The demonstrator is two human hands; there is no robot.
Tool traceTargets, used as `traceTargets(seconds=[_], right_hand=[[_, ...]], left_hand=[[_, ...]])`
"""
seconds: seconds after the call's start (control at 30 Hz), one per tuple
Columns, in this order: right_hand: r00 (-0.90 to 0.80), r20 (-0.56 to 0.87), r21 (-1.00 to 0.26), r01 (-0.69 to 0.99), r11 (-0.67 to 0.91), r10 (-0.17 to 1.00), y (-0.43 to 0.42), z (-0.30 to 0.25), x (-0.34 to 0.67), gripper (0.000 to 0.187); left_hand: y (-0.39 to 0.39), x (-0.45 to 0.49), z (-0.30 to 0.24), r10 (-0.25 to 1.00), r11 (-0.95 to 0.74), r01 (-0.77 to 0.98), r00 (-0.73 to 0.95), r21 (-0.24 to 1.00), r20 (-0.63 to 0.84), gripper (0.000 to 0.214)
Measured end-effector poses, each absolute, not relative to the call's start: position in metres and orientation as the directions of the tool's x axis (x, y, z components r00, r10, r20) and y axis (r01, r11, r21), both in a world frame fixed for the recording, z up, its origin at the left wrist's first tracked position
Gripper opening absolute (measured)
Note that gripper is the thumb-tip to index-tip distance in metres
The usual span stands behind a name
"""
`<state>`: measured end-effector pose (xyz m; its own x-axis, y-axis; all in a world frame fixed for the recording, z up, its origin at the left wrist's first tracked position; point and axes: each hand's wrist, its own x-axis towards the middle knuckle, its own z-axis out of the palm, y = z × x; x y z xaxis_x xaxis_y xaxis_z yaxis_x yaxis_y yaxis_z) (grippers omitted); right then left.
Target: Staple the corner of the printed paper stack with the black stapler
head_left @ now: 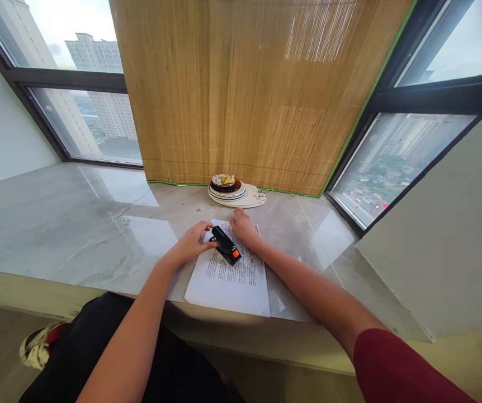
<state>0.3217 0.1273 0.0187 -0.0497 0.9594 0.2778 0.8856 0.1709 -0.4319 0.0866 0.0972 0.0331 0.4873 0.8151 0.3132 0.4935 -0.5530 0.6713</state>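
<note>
A black stapler (225, 244) with an orange patch at its near end lies slantwise over printed sheets of paper (235, 296). My left hand (191, 244) has it from the left, thumb and fingers closed about its far end. My right hand (244, 228) rests on the far right part of the sheets, palm down. Its fingers are stretched out near the top edge of the paper, apart from the stapler. Some of the print is covered by the stapler and my right hand.
Beyond the paper, a stack of plates (226, 191) stands on an oval white plate (255, 197). The grey tiled sill (98, 224) ends close to my knees. Behind it hangs a bamboo blind (241, 101), with windows at both sides.
</note>
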Motion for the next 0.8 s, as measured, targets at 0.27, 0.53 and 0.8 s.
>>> traceTargets(seconds=[0.27, 0.53, 0.8], right_hand=[[-0.317, 0.385, -0.522, 0.700, 0.488, 0.867, 0.048, 0.030, 0.343, 0.039], [-0.334, 0.477, -0.557, 0.601, 0.573, 0.813, 0.044, 0.027, 0.354, 0.013], [-0.231, 0.488, -0.713, 0.452, 0.537, 0.842, 0.074, 0.015, 0.387, 0.029]], left_hand=[[0.094, 0.086, 0.027, 0.735, -0.649, 0.581, 0.645, 0.491, 0.209, 0.051], [0.095, 0.086, 0.030, 0.749, -0.624, 0.571, 0.631, 0.534, 0.200, 0.053], [0.094, 0.089, 0.034, 0.735, -0.638, 0.570, 0.652, 0.517, 0.188, 0.041]])
